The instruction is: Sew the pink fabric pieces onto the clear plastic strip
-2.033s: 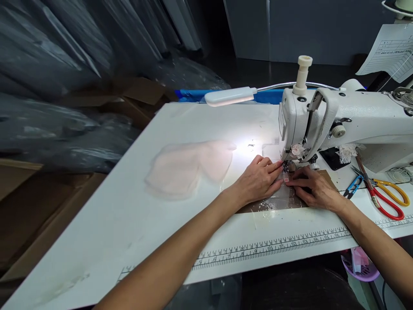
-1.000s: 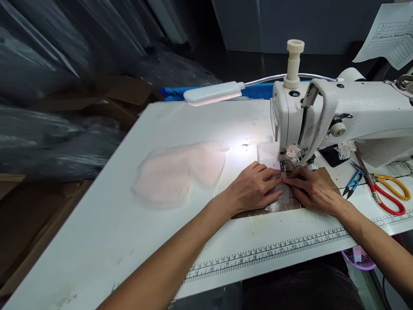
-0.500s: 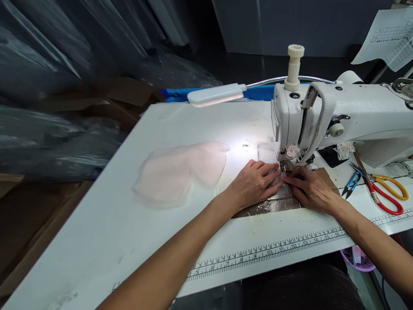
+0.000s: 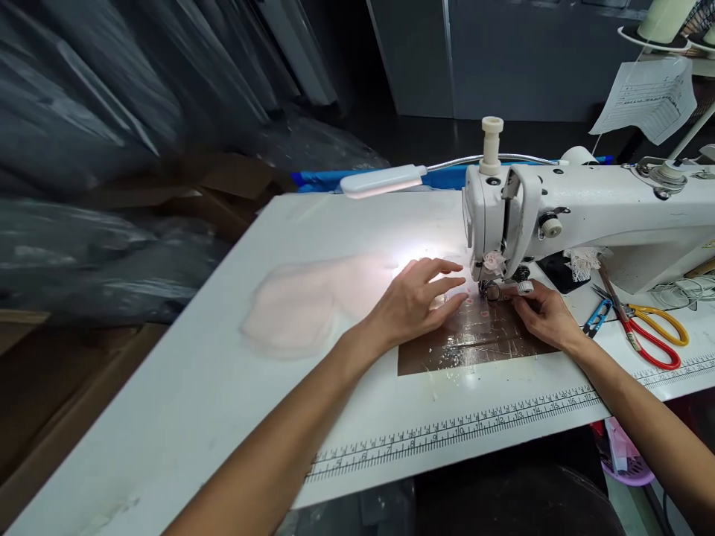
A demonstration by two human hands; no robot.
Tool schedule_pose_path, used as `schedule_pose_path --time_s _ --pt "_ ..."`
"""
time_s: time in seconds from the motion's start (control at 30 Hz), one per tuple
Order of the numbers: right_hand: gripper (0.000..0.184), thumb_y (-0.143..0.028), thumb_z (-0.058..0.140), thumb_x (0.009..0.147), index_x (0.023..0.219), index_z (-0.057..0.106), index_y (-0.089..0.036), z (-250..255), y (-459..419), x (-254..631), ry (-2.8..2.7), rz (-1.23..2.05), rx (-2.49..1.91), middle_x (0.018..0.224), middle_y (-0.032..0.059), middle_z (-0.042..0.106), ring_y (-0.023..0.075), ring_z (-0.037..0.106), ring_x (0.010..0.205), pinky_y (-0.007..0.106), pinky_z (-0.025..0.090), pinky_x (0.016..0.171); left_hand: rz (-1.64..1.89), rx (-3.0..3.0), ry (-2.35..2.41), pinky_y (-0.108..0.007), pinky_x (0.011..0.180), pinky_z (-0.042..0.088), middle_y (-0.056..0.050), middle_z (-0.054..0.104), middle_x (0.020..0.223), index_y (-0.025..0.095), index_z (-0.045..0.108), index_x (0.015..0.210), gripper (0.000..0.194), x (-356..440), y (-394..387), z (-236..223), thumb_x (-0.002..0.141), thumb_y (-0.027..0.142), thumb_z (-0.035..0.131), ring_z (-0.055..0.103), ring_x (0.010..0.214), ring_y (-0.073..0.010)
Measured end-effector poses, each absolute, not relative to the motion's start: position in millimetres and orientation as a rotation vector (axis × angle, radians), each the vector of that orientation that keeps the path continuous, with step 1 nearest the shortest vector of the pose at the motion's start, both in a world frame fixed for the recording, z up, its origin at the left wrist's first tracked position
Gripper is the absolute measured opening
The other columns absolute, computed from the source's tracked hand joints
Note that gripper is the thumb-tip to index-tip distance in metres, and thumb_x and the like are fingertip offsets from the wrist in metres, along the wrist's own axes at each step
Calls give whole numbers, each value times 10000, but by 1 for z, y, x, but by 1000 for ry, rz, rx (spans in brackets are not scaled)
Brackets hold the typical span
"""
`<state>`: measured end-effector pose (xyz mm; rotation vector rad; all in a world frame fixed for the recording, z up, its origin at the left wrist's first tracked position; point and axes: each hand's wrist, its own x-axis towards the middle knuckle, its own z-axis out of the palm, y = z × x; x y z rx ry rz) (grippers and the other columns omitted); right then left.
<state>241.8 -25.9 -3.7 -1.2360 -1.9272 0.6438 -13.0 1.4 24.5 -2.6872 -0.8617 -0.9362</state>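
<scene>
I have the left hand open now, fingers spread and drawn back left from the needle area of the sewing machine, where it was pressing beside the right. The right hand is at the presser foot, fingers bent; I can't tell whether they pinch anything. A sheer piece lies by the foot, over the brown sheet, so I judge only the right can be steadying it. Pink fabric rests farther left.
</scene>
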Motion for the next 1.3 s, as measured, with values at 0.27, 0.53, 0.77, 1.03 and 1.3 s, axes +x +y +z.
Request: schedule_pose_path --time_s 0.27,0.53,0.77,1.03,1.3 --pt "290 -161 479 840 943 745 -211 11 -23 240 -2055 768 -1356 937 32 722 180 646 842 291 505 757 -689 -2853 -600 -327 643 556 -98 720 936 122 670 958 226 -2 -15 27 992 206 463 676 782 -187" --pt "239 -152 521 841 884 751 -201 29 -15 232 -2241 838 -1533 876 31 721 167 604 757 251 390 636 -1008 -3014 -552 -301 673 604 -95 701 889 117 666 925 119 3 -13 6 931 144 551 664 797 -169" --pt "239 -186 541 857 937 760 -239 12 -20 236 -2265 681 -1483 939 20 720 167 614 776 258 363 623 -1067 -3118 -636 -280 702 607 -72 703 913 147 688 916 160 1 -10 -3 971 167 540 667 843 -153" --pt "284 -176 516 875 1010 757 -238 8 -21 237 -2329 606 -1399 959 34 709 171 635 811 257 423 668 -1066 -2962 -654 -322 734 600 -65 726 981 172 665 914 134 2 -15 -1 971 172 543 683 875 -161" --pt "369 -208 480 897 1148 742 -272 7 -25 237 -2477 441 -1265 871 57 649 160 578 710 255 429 624 -991 -2931 -545 -315 668 583 -65 749 932 161 657 922 188 4 -18 -1 979 119 483 696 798 -160"
